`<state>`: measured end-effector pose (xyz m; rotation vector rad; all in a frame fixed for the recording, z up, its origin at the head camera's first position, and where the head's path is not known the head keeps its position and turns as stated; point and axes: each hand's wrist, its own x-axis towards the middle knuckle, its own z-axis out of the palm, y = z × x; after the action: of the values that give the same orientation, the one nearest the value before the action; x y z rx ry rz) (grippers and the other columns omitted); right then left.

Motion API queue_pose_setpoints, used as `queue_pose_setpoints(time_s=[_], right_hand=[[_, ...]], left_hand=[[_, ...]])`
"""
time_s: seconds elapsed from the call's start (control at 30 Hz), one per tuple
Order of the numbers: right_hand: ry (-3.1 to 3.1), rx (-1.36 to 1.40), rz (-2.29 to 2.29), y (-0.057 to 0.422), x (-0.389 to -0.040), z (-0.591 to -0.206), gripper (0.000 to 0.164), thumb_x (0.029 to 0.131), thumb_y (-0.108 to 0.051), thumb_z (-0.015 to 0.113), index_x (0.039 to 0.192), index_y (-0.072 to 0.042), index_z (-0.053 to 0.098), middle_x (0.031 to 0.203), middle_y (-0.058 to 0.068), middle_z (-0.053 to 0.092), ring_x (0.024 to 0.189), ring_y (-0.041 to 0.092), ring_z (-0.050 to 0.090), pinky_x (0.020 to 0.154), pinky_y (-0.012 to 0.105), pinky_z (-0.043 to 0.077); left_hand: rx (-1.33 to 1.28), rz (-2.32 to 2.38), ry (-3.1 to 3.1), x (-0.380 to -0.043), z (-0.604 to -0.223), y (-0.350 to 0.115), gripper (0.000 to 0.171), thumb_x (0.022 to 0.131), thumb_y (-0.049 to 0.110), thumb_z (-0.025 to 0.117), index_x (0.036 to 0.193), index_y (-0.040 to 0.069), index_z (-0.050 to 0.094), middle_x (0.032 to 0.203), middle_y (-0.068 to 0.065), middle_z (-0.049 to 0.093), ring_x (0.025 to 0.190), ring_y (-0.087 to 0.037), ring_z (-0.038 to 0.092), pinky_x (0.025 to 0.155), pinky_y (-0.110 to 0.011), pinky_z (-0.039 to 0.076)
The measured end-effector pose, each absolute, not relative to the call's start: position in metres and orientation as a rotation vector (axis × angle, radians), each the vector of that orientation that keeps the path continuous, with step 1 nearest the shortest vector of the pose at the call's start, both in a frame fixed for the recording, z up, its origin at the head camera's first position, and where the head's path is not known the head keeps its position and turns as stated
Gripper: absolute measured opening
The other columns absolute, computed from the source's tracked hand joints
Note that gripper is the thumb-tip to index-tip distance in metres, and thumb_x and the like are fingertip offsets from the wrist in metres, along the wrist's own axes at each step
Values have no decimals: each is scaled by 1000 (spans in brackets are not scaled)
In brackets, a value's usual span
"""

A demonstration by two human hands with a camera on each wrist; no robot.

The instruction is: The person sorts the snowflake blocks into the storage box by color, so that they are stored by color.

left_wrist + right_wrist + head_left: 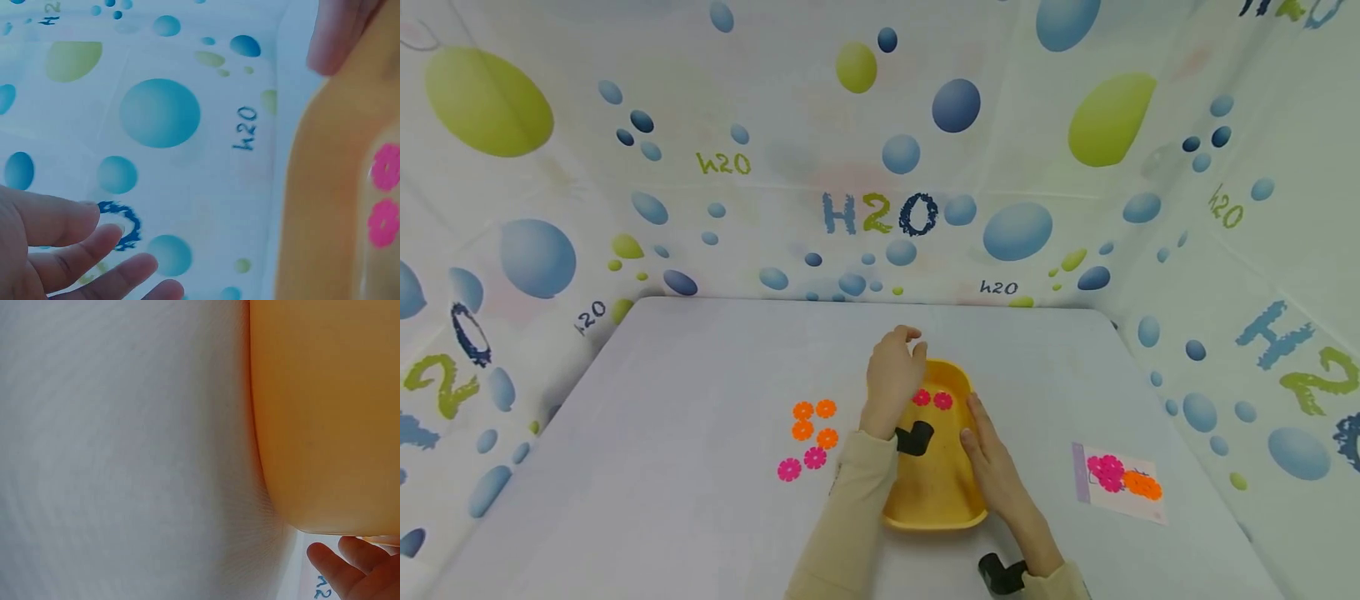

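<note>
A yellow tray [936,492] with rounded corners sits in the middle of the white table; two pink flower-shaped pieces [943,401] lie inside it near the far end. My left hand [896,375] is over the tray's far left edge, fingers loosely bent. In the left wrist view that hand [75,250] has its fingers spread with nothing between them. Along the tray's right side rests my right hand [996,467], its thumb over the rim and its fingers fairly straight. In the right wrist view its fingers [340,569] are beside the tray's outer wall [331,425].
Left of the tray lie several orange flower pieces [802,411] and two pink flower pieces [789,470]. A card [1150,510] with a purple strip, bearing pink and orange flowers, lies at right. Patterned sheets [775,100] surround the table. Each wrist bears a dark camera [916,438].
</note>
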<state>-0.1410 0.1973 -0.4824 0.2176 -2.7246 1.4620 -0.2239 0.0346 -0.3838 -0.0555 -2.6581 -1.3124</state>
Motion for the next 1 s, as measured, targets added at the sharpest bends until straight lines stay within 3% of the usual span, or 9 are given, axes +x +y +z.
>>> queue_pose_setpoints(time_s=[0.37,0.5,0.63,0.8,1.0], right_hand=[[-2721,241,1426,196,-141,-483,57,105,-23,37,155,-6,15,161,18,17,148,41,19,117,57,15],[-2724,237,1410,195,-141,-484,57,105,-23,37,155,-6,16,161,18,17,147,41,19,116,58,15],[-2723,232,1394,196,-141,-484,56,105,-23,37,155,-6,16,161,19,17,147,42,20,116,58,15],[-2722,228,1408,196,-142,-483,56,105,-24,37,155,-6,16,161,18,16,147,41,19,116,58,15],[-2728,226,1451,197,-142,-482,57,105,-26,36,155,-7,15,162,17,14,148,40,16,118,58,12]], left_hand=[[-122,-1182,-2677,-210,-383,-23,26,96,20,59,117,6,65,120,-13,68,59,-19,48,57,-28,43],[-119,-1126,-2715,-206,-389,-45,26,96,21,59,116,6,66,119,-14,68,79,-29,63,71,-40,53],[-125,-1038,-2765,-202,-400,-64,25,95,21,60,114,5,67,115,-15,69,102,-34,65,86,-46,52],[-125,-932,-2835,-194,-415,-82,26,94,21,62,112,3,67,111,-16,70,97,-36,65,81,-48,53],[-37,-859,-2934,-179,-430,-99,26,91,20,65,107,0,69,100,-15,71,80,-31,64,68,-43,53]])
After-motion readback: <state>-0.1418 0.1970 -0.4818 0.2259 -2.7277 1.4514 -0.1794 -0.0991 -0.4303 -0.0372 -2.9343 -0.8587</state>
